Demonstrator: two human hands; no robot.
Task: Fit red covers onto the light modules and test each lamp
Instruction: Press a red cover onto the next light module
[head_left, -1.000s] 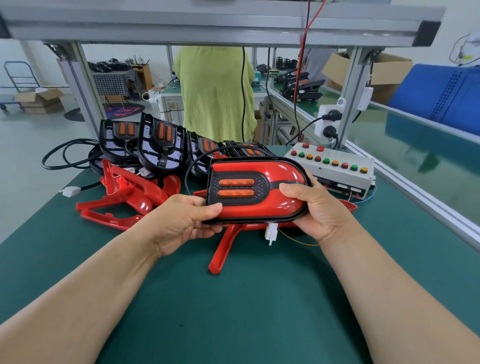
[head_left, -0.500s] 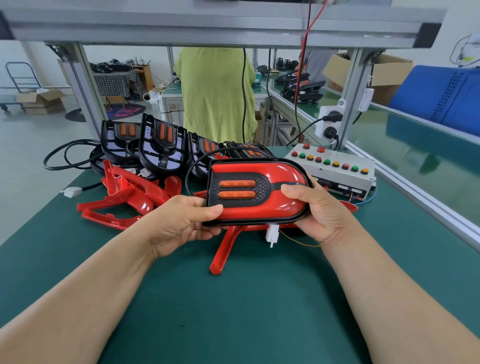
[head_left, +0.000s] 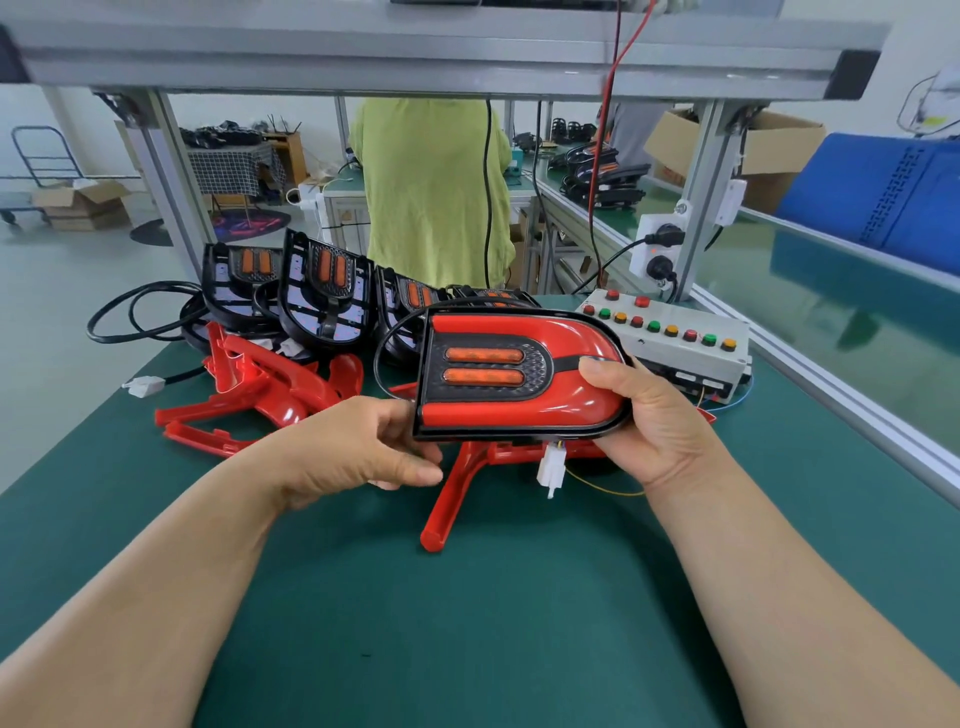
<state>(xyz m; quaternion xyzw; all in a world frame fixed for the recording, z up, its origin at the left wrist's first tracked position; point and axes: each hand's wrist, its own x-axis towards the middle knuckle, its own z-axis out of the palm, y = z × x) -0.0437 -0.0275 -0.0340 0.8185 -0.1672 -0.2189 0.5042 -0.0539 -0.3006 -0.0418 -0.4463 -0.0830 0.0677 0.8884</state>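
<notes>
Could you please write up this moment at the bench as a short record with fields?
Held item: lamp with red cover fitted, above the green table
Right hand: grips the lamp's rounded end
Left hand: at the lamp's flat end; grip unclear
Connector: white plug hangs loose under the lamp
Waiting: uncovered modules propped at the back, loose red covers before them
Tester: button box right, behind the lamp
</notes>
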